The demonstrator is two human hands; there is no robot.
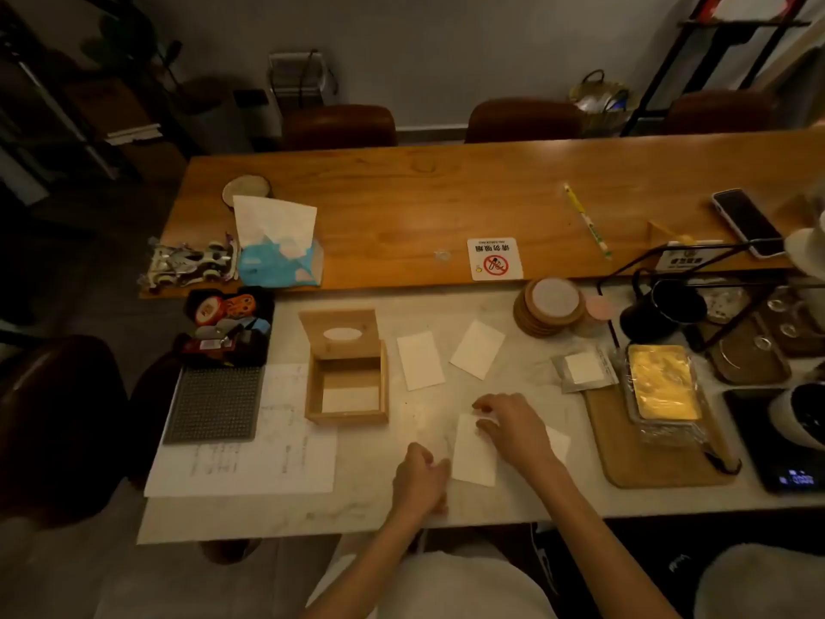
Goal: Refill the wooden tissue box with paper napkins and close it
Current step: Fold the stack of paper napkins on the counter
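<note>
Lower centre: right hand (513,426) presses napkin (475,453) flat, left hand (419,478) loosely curled, empty, at its edge. Square fold before loading open box (346,382), centre left.

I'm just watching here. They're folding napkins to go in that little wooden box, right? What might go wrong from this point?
Three things, possibly:
1. The right hand presses flat on the napkin with no real grip, so it may slide or crease on the smooth tabletop.
2. The wooden box is narrow; a loosely folded napkin might bunch and stop the raised lid from closing.
3. Two folded napkins lie loose and could be brushed aside.
</note>
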